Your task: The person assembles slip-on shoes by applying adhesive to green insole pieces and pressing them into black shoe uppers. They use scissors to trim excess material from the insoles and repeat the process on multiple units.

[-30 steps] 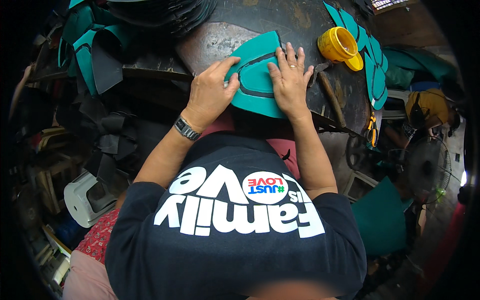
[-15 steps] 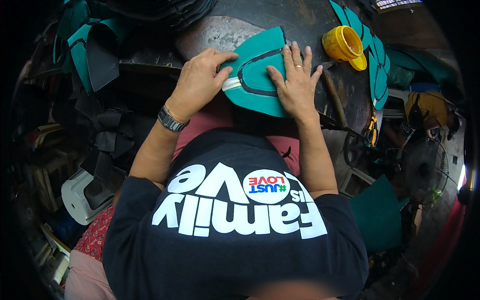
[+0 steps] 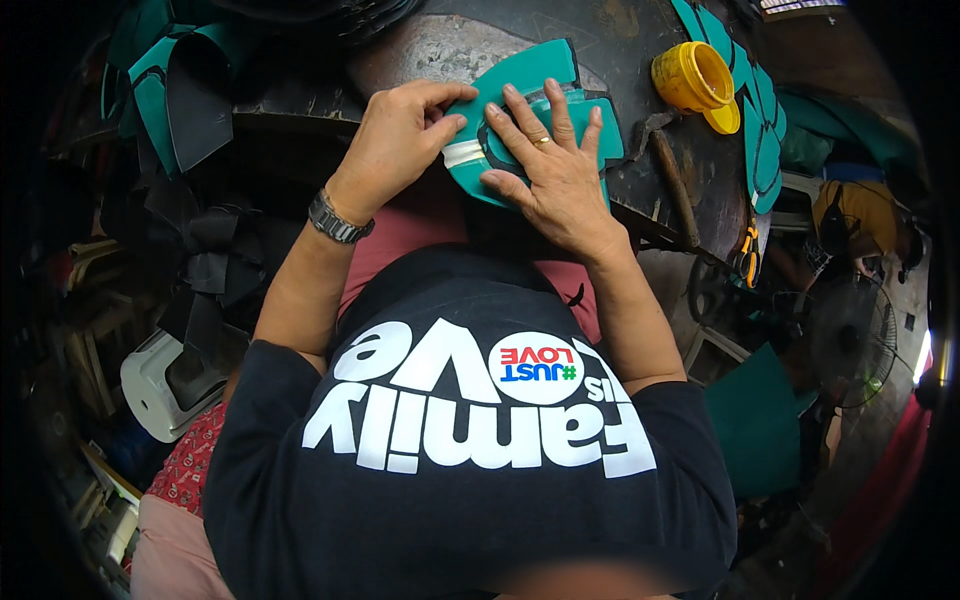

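A teal shoe upper [image 3: 545, 66] with black edging and a short white strip at its left end lies at the near edge of the dark table. With thumb and bent fingers, my left hand [image 3: 398, 140] pinches its left edge above the white strip. My right hand [image 3: 555, 165] rests flat on the middle, fingers spread, covering part of the black curved line. Beyond the fingers, the right side of the piece shows two ends with a gap between them.
Right of my hands on the table [image 3: 640, 60] stand an open yellow tub [image 3: 690, 77] and a wooden-handled hammer [image 3: 672, 185]. Farther right are more teal pieces [image 3: 762, 130] and orange-handled snips [image 3: 747, 257]. Teal and black pieces [image 3: 190, 100] hang at left. A fan [image 3: 850, 335] and another person are at right.
My right hand has slid left and down onto the middle of the shoe upper, uncovering its right ends. The left hand keeps its pinch, and the piece has turned slightly.
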{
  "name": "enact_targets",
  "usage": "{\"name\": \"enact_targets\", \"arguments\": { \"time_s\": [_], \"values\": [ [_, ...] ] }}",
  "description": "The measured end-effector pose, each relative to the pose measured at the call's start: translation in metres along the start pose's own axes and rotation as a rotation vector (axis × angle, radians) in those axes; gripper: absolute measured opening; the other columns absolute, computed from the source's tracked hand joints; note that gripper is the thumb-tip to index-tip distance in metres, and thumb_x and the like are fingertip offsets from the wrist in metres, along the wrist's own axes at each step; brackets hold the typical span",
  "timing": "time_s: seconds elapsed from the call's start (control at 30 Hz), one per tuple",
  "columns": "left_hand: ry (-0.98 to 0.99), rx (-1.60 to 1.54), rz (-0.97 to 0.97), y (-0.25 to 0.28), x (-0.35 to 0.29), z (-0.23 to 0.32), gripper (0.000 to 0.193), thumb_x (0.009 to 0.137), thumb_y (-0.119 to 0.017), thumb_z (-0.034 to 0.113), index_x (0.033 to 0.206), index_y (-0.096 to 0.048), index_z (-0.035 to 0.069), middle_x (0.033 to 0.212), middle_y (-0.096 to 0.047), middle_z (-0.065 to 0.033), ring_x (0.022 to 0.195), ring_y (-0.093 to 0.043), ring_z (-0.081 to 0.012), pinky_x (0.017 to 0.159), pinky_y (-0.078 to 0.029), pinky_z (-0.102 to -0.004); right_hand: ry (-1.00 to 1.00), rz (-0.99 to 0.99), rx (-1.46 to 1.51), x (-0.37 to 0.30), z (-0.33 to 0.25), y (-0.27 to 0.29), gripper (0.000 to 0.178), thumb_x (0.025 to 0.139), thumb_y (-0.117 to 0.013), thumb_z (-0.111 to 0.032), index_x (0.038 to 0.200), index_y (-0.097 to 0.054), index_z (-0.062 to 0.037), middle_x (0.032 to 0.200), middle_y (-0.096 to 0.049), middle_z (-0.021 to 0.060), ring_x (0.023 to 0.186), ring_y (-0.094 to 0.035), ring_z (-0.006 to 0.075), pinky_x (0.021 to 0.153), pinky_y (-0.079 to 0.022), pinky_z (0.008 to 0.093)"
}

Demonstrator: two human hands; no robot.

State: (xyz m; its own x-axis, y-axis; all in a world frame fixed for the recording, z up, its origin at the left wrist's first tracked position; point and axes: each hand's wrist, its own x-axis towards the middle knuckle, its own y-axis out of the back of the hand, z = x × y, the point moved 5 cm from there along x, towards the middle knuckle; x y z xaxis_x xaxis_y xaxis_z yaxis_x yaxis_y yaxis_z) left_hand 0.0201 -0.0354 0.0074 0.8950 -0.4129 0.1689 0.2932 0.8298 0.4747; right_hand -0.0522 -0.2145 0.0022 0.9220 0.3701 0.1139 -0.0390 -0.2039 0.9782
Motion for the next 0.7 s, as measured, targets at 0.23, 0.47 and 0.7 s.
{"name": "enact_targets", "arguments": {
  "time_s": [0.23, 0.47, 0.7],
  "values": [
    [-0.022, 0.011, -0.093, -0.001, 0.034, -0.011, 0.032, 0.088, -0.073, 0.008, 0.119, -0.074, 0.005, 0.100, -0.077, -0.0133, 0.091, -0.073, -0.0180, 0.083, -0.056, -0.0306, 0.107, 0.027, -0.033, 0.010, 0.016, 0.002, 0.067, 0.099, -0.047, -0.064, 0.157, -0.042, -0.0316, 0.168, -0.028, 0.0024, 0.158, -0.010, 0.0319, 0.117, -0.001, 0.0743],
    [-0.114, 0.040, -0.249, -0.012, 0.081, -0.015, 0.035, 0.088, -0.070, 0.003, 0.123, -0.071, 0.005, 0.097, -0.076, -0.0127, 0.092, -0.074, -0.0185, 0.085, -0.058, -0.0322, 0.108, 0.016, 0.008, 0.017, 0.027, -0.002, 0.061, 0.096, -0.047, -0.068, 0.150, -0.050, -0.0383, 0.169, -0.026, 0.0029, 0.158, -0.007, 0.0320, 0.120, 0.000, 0.0717],
    [-0.157, 0.083, -0.359, -0.017, 0.097, -0.010, 0.037, 0.090, -0.069, 0.003, 0.126, -0.068, 0.007, 0.095, -0.076, -0.0118, 0.091, -0.074, -0.0202, 0.087, -0.058, -0.0336, 0.133, 0.002, 0.103, 0.018, 0.016, -0.002, 0.052, 0.096, -0.052, -0.063, 0.143, -0.059, -0.0402, 0.169, -0.024, 0.0022, 0.159, -0.002, 0.0333, 0.119, 0.003, 0.0723]
  ]
}}
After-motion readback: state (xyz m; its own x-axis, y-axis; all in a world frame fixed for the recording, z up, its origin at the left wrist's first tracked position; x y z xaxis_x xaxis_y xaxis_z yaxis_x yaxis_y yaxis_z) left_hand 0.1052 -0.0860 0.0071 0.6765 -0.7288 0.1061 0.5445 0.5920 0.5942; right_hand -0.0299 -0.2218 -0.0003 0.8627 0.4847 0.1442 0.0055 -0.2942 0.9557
